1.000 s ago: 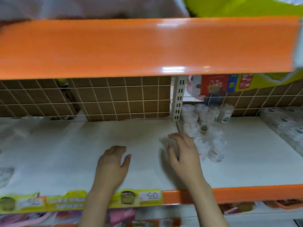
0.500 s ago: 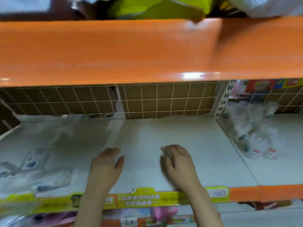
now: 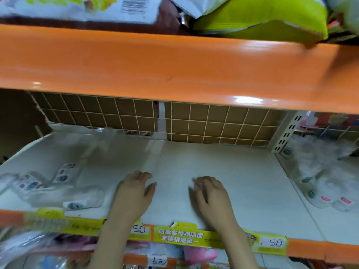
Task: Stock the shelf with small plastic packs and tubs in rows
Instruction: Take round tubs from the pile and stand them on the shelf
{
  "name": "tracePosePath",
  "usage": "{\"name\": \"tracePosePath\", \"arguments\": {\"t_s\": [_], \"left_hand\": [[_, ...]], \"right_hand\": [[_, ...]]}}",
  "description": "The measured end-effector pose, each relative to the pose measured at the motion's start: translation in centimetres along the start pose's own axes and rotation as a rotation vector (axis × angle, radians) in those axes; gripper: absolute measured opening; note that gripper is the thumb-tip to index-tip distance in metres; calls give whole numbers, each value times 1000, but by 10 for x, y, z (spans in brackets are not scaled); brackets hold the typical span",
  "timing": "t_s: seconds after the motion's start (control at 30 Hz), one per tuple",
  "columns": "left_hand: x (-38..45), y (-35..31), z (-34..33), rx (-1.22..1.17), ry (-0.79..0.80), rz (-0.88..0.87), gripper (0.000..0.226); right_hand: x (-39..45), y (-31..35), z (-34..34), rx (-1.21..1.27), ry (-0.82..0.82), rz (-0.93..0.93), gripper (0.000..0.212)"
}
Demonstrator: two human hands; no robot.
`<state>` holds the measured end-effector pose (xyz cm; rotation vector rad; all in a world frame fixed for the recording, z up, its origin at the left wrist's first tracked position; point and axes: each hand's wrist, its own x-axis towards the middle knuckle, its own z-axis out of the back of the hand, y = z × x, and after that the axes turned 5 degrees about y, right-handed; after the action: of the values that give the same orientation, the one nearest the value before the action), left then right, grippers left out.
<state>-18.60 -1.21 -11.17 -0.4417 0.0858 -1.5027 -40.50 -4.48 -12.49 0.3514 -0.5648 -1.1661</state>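
Note:
My left hand [image 3: 134,197] lies palm down on the white shelf board [image 3: 242,181] with relaxed fingers and holds nothing. Beside it, my right hand [image 3: 212,199] touches the board with loosely bent fingers, also holding nothing. Clear plastic packs [image 3: 58,183] with small printed labels lie flat on the shelf, left of my left hand. A cluster of small clear tubs [image 3: 320,179] stands in the neighbouring bay to the right, blurred, well apart from my right hand.
A thick orange shelf edge [image 3: 174,68] hangs low overhead, with bags on top. Behind is a wire grid [image 3: 213,123] over cardboard. A slotted upright [image 3: 285,131] divides the bays. A yellow price strip [image 3: 180,234] runs along the front edge.
Both hands have moved left along the shelf, away from the tubs, which now sit far right. The packs on the left have come into view. Neither hand has taken hold of anything.

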Motion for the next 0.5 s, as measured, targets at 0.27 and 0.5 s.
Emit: {"name": "tracePosePath", "arguments": {"t_s": [0.27,0.5], "left_hand": [[14,48,37,-10,0,-14,44],[33,141,84,-14,22,-27,50]], "right_hand": [[19,46,-29,29,-10,28,42],[49,120,-87,38,-16,-24,46]]}}
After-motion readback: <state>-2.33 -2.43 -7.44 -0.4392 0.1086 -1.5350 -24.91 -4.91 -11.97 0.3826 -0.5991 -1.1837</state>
